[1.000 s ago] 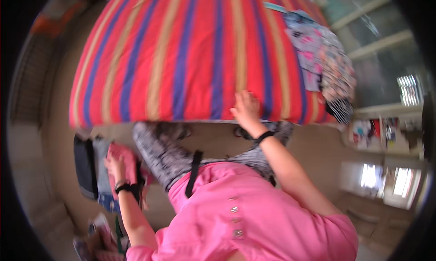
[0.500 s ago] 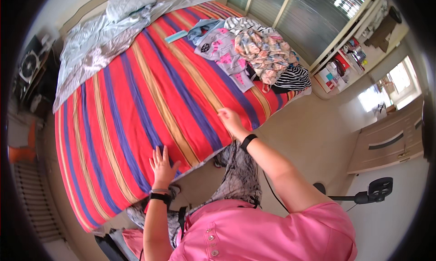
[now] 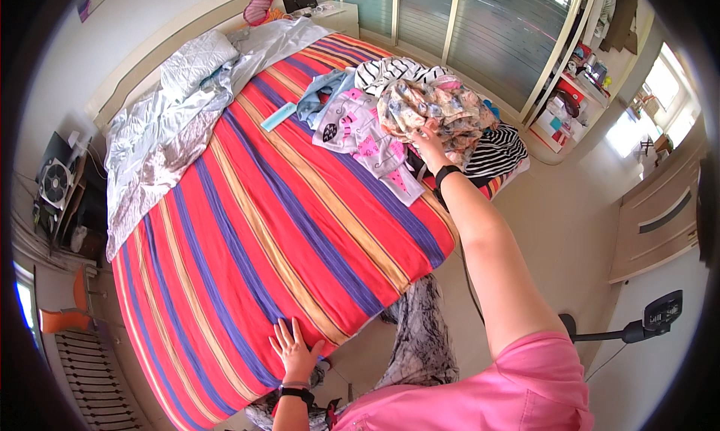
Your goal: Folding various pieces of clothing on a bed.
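My left hand [image 3: 295, 350] lies flat near the front edge of a red, blue and tan striped bedspread [image 3: 270, 228], fingers spread. Stretched out to the far right, my right hand [image 3: 429, 147] is at the lower edge of a crumpled floral garment [image 3: 431, 110], its fingers closed on the fabric. This garment sits in a heap of clothes. Left of it lies a light purple garment with pink prints [image 3: 367, 142]. Behind are a black-and-white striped garment [image 3: 397, 72] and a blue one [image 3: 324, 93]; another striped piece [image 3: 501, 152] hangs toward the bed's right edge.
A teal flat strip [image 3: 279, 117] lies left of the heap. A silvery sheet [image 3: 161, 142] and a pillow [image 3: 199, 60] are at the bed's head. Sliding wardrobe doors [image 3: 491, 41] and open shelves [image 3: 574, 101] line the far right. A black stand [image 3: 626, 332] stands near my right.
My right hand has reached forward and right from the bedspread's edge to the floral garment. My left hand stays flat on the bedspread. The view has shifted, showing more of the headboard.
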Demonstrator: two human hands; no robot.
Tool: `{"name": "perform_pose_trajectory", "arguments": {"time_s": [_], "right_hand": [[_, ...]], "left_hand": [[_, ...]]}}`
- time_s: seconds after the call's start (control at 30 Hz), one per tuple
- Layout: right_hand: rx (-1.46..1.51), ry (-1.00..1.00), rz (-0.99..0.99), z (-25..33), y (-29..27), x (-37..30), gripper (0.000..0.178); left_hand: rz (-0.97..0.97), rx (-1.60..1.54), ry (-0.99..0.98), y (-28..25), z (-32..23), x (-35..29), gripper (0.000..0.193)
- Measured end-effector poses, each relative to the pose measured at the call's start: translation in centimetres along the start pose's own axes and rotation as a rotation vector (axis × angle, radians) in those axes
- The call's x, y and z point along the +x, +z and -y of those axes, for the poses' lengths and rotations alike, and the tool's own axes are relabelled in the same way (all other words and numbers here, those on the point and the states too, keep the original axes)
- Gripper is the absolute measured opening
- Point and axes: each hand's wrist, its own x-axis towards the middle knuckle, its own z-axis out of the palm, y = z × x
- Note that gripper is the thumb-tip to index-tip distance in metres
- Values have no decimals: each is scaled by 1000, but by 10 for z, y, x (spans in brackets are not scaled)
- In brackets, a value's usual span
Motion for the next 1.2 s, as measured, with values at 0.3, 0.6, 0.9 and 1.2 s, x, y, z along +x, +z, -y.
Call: {"name": "perform_pose_trajectory", "arguments": {"time_s": [0.3, 0.6, 0.9, 1.2], "right_hand": [[-341, -671, 188, 22, 72, -98, 34], [-43, -612, 867, 25, 135, -413, 33], [-90, -316, 1155, 53, 119, -442, 18], [-549, -815, 323, -34, 78, -299, 31]], "left_hand": [[15, -22, 12, 0, -3, 5, 96], [24, -1287, 95, -6, -11, 4, 69], [-41, -1847, -200, -10, 20, -28, 33], [-505, -2122, -275, -46, 117, -42, 26]]}}
